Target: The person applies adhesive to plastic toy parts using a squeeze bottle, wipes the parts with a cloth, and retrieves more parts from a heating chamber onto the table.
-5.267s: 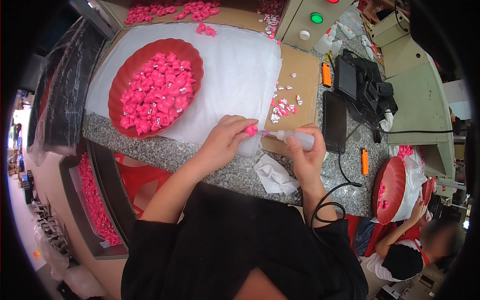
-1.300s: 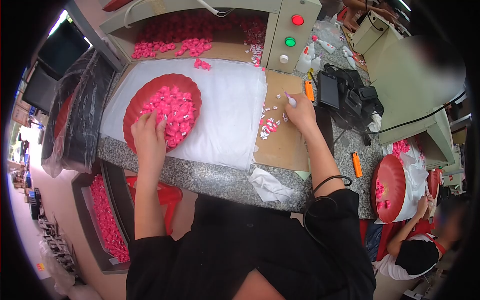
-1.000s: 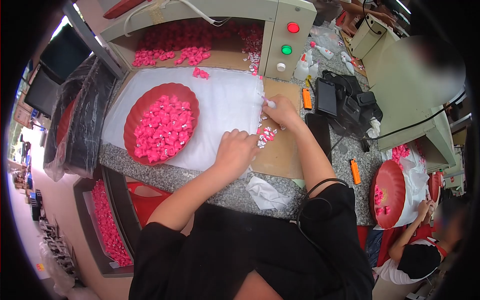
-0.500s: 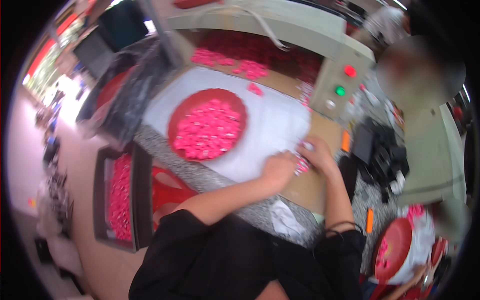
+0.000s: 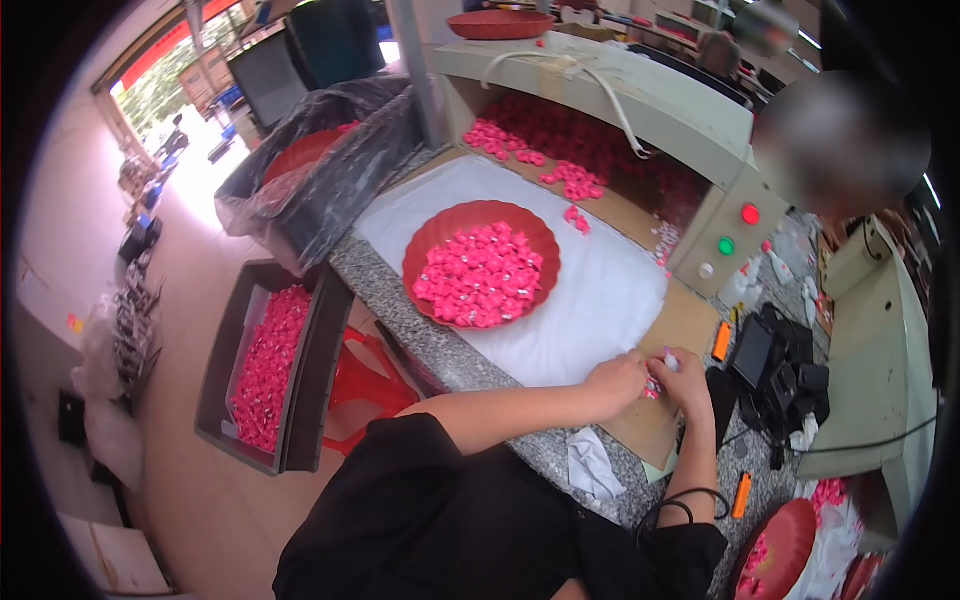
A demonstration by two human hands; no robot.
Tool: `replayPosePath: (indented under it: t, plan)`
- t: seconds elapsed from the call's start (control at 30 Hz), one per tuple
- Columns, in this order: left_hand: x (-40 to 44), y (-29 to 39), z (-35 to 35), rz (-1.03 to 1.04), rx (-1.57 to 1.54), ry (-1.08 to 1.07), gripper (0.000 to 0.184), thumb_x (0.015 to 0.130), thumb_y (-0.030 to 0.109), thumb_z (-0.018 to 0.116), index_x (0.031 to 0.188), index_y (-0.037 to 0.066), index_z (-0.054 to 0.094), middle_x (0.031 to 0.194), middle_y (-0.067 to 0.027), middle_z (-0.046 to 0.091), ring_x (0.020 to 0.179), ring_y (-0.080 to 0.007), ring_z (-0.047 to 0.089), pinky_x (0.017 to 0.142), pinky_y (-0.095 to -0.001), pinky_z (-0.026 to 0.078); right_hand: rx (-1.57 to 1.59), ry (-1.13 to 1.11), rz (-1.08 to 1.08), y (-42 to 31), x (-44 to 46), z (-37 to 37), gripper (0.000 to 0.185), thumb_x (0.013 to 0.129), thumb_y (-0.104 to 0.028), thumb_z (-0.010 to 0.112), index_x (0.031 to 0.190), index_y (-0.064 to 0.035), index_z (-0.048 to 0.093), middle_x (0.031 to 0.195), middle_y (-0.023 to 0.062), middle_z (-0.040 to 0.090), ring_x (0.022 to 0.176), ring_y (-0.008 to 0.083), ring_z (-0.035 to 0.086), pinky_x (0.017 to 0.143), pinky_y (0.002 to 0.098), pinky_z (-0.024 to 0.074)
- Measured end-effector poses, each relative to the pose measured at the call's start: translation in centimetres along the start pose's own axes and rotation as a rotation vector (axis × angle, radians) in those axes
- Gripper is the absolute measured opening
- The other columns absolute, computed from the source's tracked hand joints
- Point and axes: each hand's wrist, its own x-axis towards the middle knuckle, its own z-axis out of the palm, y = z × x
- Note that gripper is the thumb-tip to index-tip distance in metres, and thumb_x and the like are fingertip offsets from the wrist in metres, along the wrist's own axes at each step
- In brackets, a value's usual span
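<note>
My left hand (image 5: 618, 386) is closed at the right edge of the white cloth (image 5: 600, 318), its fingertips hidden or too small to make out. Close beside it, my right hand (image 5: 687, 382) pinches a small whitish-purple object (image 5: 671, 360) whose kind I cannot tell. Small pink-and-white pieces (image 5: 652, 387) lie between the hands on the brown board (image 5: 632, 430). Further left on the cloth stands a red scalloped bowl (image 5: 412, 262) heaped with small pink pieces (image 5: 480, 275) that have shiny spots.
Behind the cloth is a pale machine (image 5: 640, 95) with pink pieces in its opening and lit buttons. A grey bin (image 5: 213, 400) of pink pieces stands at left. Orange cutters (image 5: 722, 342), black devices (image 5: 765, 355), a crumpled tissue (image 5: 592, 465) and another red bowl (image 5: 790, 535) lie around.
The camera view has shifted, so the bench and bowl appear farther right and lower. Both hands stay close together over the board by the pink-and-white pieces.
</note>
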Motion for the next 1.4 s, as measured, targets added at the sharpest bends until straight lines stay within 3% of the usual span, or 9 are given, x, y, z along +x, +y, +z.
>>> replayPosePath:
  t: [0.27,0.37,0.63,0.93,1.07,1.13,1.17,1.2,1.4]
  plan:
    - [1.2,-1.7,0.3,0.118,-0.200,-0.074,0.016,0.072,0.006,0.053,0.085,-0.003,0.054,0.086,-0.0207,0.053,0.086,-0.0344,0.050,0.073,-0.0389,0.042,0.121,0.042,0.133,-1.0,-1.7,-1.5,0.017,0.071,-0.015,0.061,0.073,0.0021,0.060,0.060,0.0019,0.056,0.055,0.0068,0.049,0.051,0.0224,0.0400]
    - [2.5,-2.7,-3.3,0.180,-0.186,-0.109,0.014,0.072,0.004,0.053,0.084,-0.002,0.056,0.084,-0.0193,0.055,0.086,-0.0339,0.051,0.073,-0.0377,0.043,0.205,0.108,0.156,-0.7,-2.0,-1.6,0.020,0.070,-0.018,0.059,0.076,0.0011,0.061,0.061,0.0069,0.059,0.056,0.0108,0.054,0.053,0.0252,0.0423]
    - [11.9,-14.0,-8.5,-0.284,0.142,0.229,0.027,0.070,0.001,0.050,0.097,-0.003,0.050,0.094,-0.0269,0.051,0.084,-0.0382,0.053,0.072,-0.0429,0.044,0.369,0.047,0.200,-1.7,-3.7,-0.9,0.011,0.074,-0.008,0.061,0.077,0.0024,0.059,0.067,0.0003,0.058,0.059,0.0049,0.051,0.055,0.0182,0.0403]
    - [25.6,-21.8,-9.1,-0.072,0.453,0.258,0.038,0.075,0.021,0.056,0.104,-0.001,0.048,0.105,-0.0226,0.049,0.092,-0.0364,0.049,0.077,-0.0416,0.043,0.579,0.269,0.321,-3.1,-4.0,-1.3,0.009,0.074,-0.009,0.062,0.075,-0.0005,0.059,0.068,-0.0013,0.055,0.062,0.0041,0.048,0.057,0.0178,0.0377]
    - [31.7,-25.5,-6.7,-0.144,0.387,0.594,0.055,0.071,0.045,0.058,0.112,0.010,0.048,0.117,-0.0171,0.043,0.100,-0.0338,0.046,0.086,-0.0398,0.038,0.622,0.288,0.342,-2.0,-3.9,-1.3,0.007,0.075,-0.007,0.062,0.078,-0.0005,0.060,0.069,-0.0010,0.057,0.063,0.0040,0.049,0.058,0.0174,0.0390]
    - [36.0,-30.2,-5.6,-0.119,0.150,0.567,0.045,0.071,0.039,0.061,0.102,0.006,0.055,0.094,-0.0107,0.059,0.095,-0.0289,0.051,0.085,-0.0424,0.037,0.625,0.259,0.333,-1.6,-3.9,-1.2,0.007,0.075,-0.006,0.063,0.078,-0.0002,0.060,0.071,-0.0011,0.056,0.065,0.0037,0.049,0.058,0.0172,0.0383]
    - [36.5,-28.7,-7.5,0.294,0.455,0.771,0.044,0.073,0.040,0.057,0.103,0.008,0.054,0.096,-0.0111,0.058,0.091,-0.0303,0.053,0.083,-0.0415,0.038,0.617,0.242,0.382,-1.6,-3.8,-1.3,0.007,0.074,-0.005,0.063,0.077,-0.0004,0.060,0.071,-0.0003,0.056,0.066,0.0046,0.049,0.059,0.0177,0.0380]
    - [37.7,-29.6,-7.9,0.368,0.613,0.741,0.046,0.074,0.043,0.054,0.103,0.008,0.054,0.098,-0.0126,0.057,0.093,-0.0310,0.051,0.082,-0.0415,0.038,0.621,0.243,0.399,-1.5,-3.7,-1.3,0.007,0.074,-0.005,0.063,0.077,-0.0004,0.060,0.071,-0.0003,0.056,0.066,0.0046,0.049,0.059,0.0177,0.0380]
    - [39.1,-29.0,-7.7,0.134,0.442,0.622,0.045,0.075,0.039,0.053,0.109,0.008,0.053,0.109,-0.0123,0.054,0.097,-0.0289,0.051,0.082,-0.0399,0.039,0.740,0.270,0.440,-1.1,-3.8,-1.3,0.005,0.073,-0.001,0.063,0.077,-0.0006,0.059,0.072,0.0018,0.056,0.069,0.0067,0.049,0.064,0.0185,0.0377]
